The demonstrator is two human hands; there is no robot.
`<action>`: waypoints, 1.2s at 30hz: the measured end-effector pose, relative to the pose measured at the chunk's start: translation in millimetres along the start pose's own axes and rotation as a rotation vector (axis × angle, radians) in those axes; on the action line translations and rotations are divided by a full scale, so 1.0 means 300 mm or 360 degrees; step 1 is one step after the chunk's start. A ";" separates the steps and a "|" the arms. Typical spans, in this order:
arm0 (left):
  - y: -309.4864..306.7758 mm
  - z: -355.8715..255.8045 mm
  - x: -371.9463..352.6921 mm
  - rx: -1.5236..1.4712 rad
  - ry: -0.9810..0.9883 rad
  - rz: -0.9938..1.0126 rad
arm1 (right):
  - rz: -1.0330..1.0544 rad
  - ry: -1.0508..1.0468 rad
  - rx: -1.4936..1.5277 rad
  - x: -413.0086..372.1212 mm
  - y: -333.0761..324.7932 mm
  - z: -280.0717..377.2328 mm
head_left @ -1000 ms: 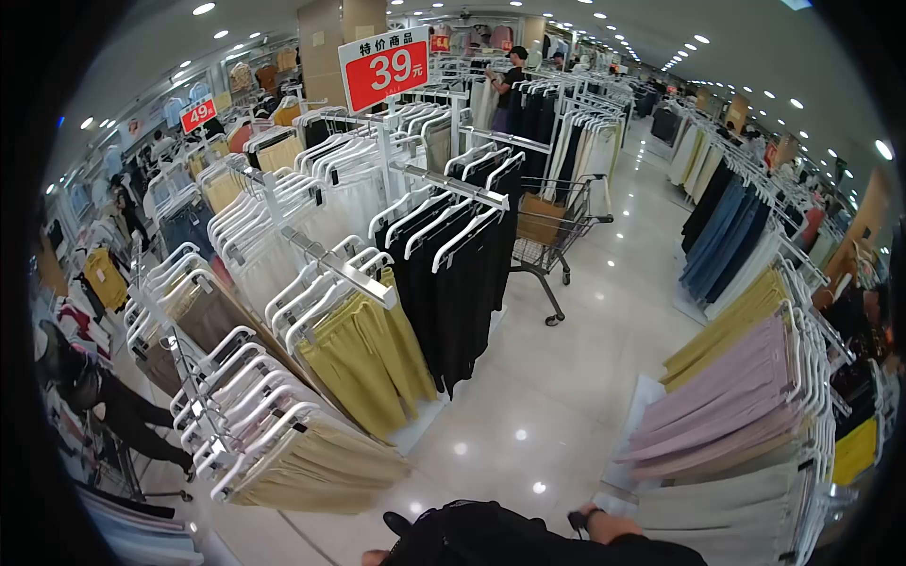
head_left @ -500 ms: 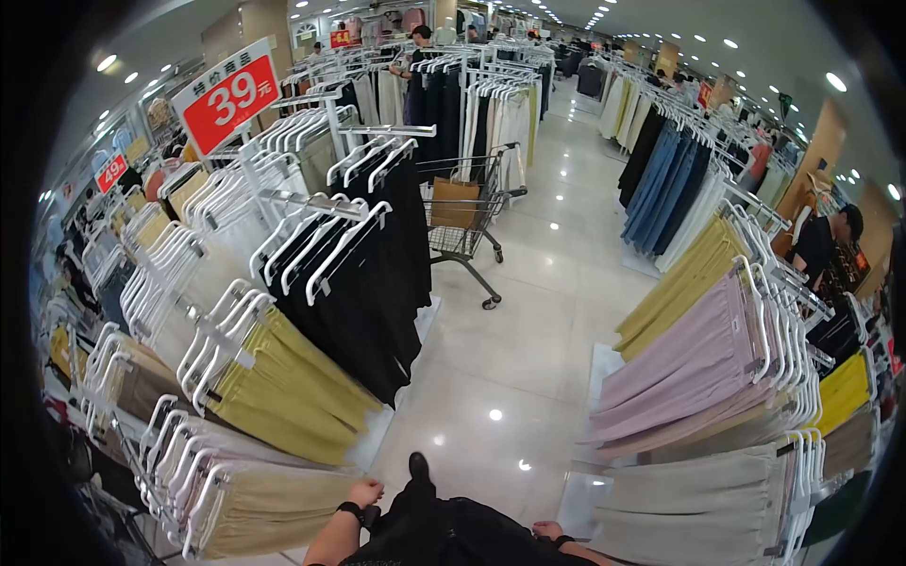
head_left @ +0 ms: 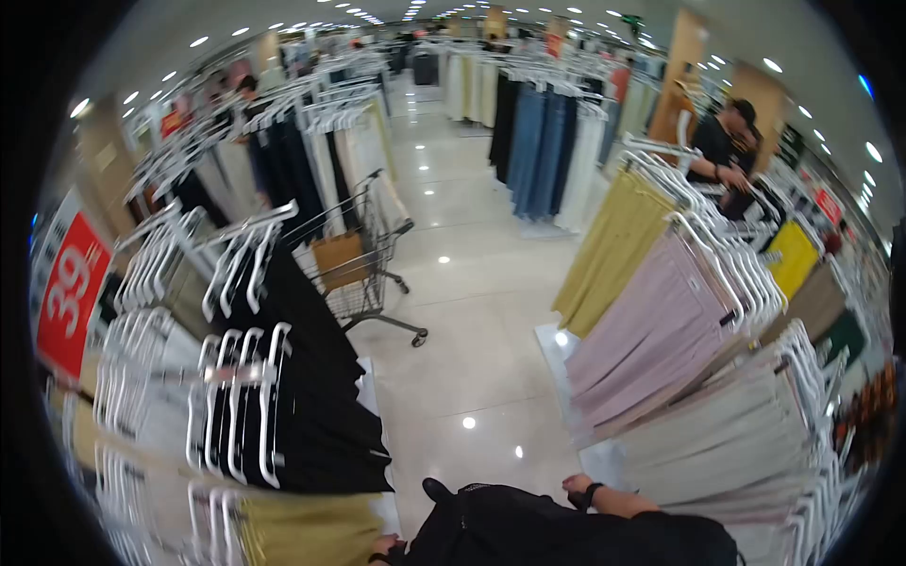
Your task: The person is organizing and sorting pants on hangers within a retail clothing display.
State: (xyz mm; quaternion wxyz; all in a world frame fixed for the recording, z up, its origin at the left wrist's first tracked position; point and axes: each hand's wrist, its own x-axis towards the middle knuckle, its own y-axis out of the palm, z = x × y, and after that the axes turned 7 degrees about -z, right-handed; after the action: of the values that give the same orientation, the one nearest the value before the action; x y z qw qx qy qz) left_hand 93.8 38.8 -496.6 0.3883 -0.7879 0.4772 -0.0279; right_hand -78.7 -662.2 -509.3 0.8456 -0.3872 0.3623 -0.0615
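My right hand (head_left: pixel 578 485) hangs beside my dark clothing, its fingers loosely curled and nothing showing in them. A dark band (head_left: pixel 590 495) circles that wrist. Nearest to it are pale grey trousers (head_left: pixel 722 434) on white hangers at the right. Low at the frame's bottom edge, my left hand (head_left: pixel 385 544) is partly hidden and blurred, close beside mustard trousers (head_left: pixel 311 530) on the left rack. Beyond those hang black trousers (head_left: pixel 326 415) on white hangers. My dark shoe (head_left: pixel 435 489) shows on the shiny floor.
A shopping cart (head_left: pixel 363 274) with a brown carton (head_left: pixel 342 260) stands at the left of the aisle (head_left: pixel 472 311). Lilac trousers (head_left: pixel 651 316) and jeans (head_left: pixel 541 151) hang on the right. A person (head_left: pixel 722 146) in black reaches into a right-hand rack. A red price sign (head_left: pixel 71 288) stands left.
The view has turned right and moved forward along the aisle. The cart and left racks have shifted left in view. My left hand has dropped lower; my right forearm now shows more.
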 end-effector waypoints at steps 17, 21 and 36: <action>-0.172 0.126 0.246 -0.0086 -0.0695 -0.0557 | 0.0455 -0.0232 -0.0264 0.600 -0.097 0.694; -0.144 0.025 0.263 0.0402 -0.1051 -0.0451 | 0.0720 -0.0208 -0.0582 0.814 -0.252 0.765; -0.318 -0.185 0.695 -0.1569 -0.1793 -0.1413 | 0.0573 -0.0585 0.0111 1.469 -0.416 1.175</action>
State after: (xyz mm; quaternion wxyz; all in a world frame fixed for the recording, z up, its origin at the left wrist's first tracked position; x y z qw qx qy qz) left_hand 253.8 -131.8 -465.0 0.1343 -0.8760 -0.1795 0.4271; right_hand 497.8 -703.1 -516.7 0.9075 -0.2917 0.2632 0.1488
